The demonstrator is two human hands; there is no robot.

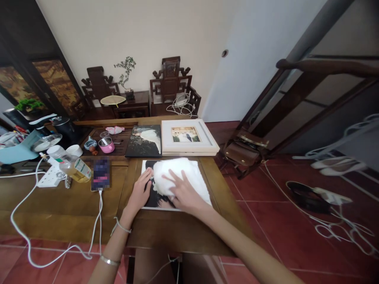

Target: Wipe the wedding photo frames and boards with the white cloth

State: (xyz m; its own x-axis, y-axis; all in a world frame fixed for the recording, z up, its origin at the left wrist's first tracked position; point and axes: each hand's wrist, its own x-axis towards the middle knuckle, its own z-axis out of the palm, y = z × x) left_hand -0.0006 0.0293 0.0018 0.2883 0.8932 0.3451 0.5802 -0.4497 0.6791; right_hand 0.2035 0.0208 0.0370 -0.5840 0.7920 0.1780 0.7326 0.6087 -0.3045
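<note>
A flat photo print (154, 199) lies on the wooden table (68, 209) near its front edge. A white cloth (177, 173) is bunched on top of it. My right hand (183, 193) lies flat on the cloth with fingers spread, pressing it onto the print. My left hand (140, 193) rests on the print's left edge, fingers curved down against it. Behind the print lie a dark photo print (144, 141) and a white framed photo (189, 137).
A phone (101, 173) on a white cable lies left of the print, beside a power strip (51, 177), a bottle (75, 169), cups and a pink bowl (106, 145). Carved chairs (173, 85) stand at the wall. Cables and slippers (310, 197) lie on the red tile floor at the right.
</note>
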